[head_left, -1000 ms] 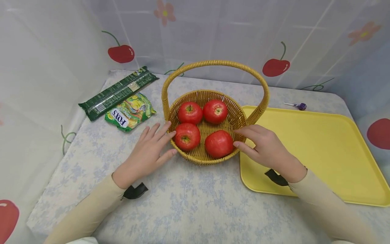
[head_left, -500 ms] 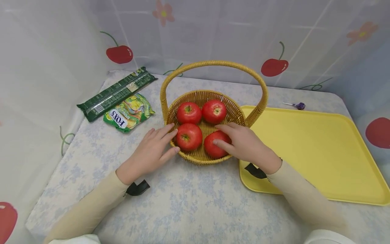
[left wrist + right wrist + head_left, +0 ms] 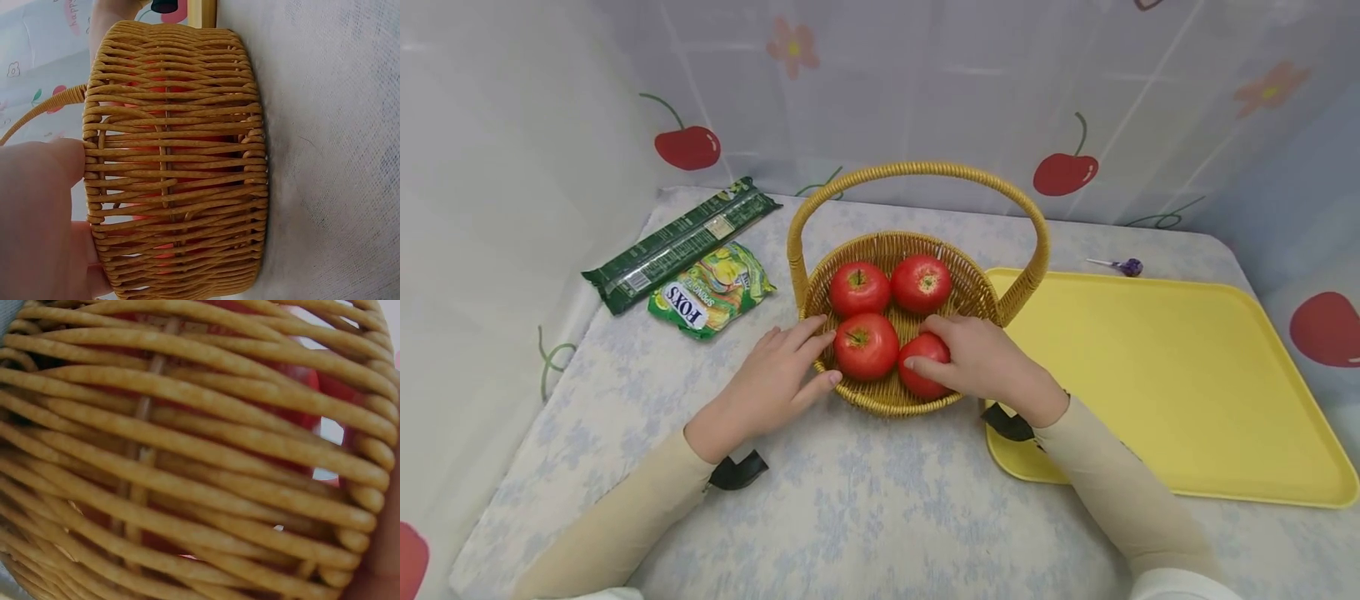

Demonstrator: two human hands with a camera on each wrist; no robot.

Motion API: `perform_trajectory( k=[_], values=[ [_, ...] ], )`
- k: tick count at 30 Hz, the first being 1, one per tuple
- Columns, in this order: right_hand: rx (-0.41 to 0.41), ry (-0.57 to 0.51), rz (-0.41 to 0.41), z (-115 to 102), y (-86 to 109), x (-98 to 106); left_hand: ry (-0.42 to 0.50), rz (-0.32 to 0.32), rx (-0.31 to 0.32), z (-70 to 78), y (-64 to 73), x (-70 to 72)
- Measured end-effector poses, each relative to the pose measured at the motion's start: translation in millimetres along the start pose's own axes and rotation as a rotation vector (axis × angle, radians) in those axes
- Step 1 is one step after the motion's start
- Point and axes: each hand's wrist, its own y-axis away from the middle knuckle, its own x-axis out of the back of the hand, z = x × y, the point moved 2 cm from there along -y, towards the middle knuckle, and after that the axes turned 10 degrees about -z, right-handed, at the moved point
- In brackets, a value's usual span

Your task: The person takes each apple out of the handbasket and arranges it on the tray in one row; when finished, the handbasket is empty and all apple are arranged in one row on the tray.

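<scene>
A wicker basket [image 3: 895, 408] with a tall arched handle holds several red apples, among them the front-left apple [image 3: 867, 347] and the front-right apple [image 3: 923, 367]. My right hand [image 3: 981, 358] grips the front-right apple inside the basket, thumb at the near side and fingers over the far side. On the left, my left hand [image 3: 767, 383] rests at the basket rim, fingers extended over it against or close beside the front-left apple. In the left wrist view, its thumb [image 3: 65, 162] lies at the rim. Woven wicker [image 3: 187, 437] fills the right wrist view and hides the right fingertips.
A yellow tray [image 3: 1165, 392] lies right of the basket, under my right forearm. Behind it is a purple-wrapped lollipop [image 3: 1129, 267]. At the back left lie a long green packet [image 3: 677, 246] and a green FOX'S candy bag [image 3: 709, 292]. Cherry-printed curtain [image 3: 865, 92] hangs behind.
My right hand has moved left from the basket's right rim onto the front-right apple and closed round it. The front-left apple has shifted slightly right beside my left fingers.
</scene>
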Motion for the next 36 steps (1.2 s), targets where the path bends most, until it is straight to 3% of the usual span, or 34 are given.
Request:
perform_trajectory(
  k=[14, 29, 36],
  values=[
    [0.007, -0.023, 0.07, 2.0, 2.0, -2.0, 0.018, 0.012, -0.002, 0.1, 1.3, -0.9],
    [-0.057, -0.094, 0.187, 1.2, 2.0, -5.9, 0.034, 0.028, -0.011, 0.5, 1.7, -5.4],
    [-0.053, -0.08, 0.195, 0.1, 1.7, -6.2, 0.059, 0.033, -0.012, 1.5, 2.8, -4.4]
  ],
)
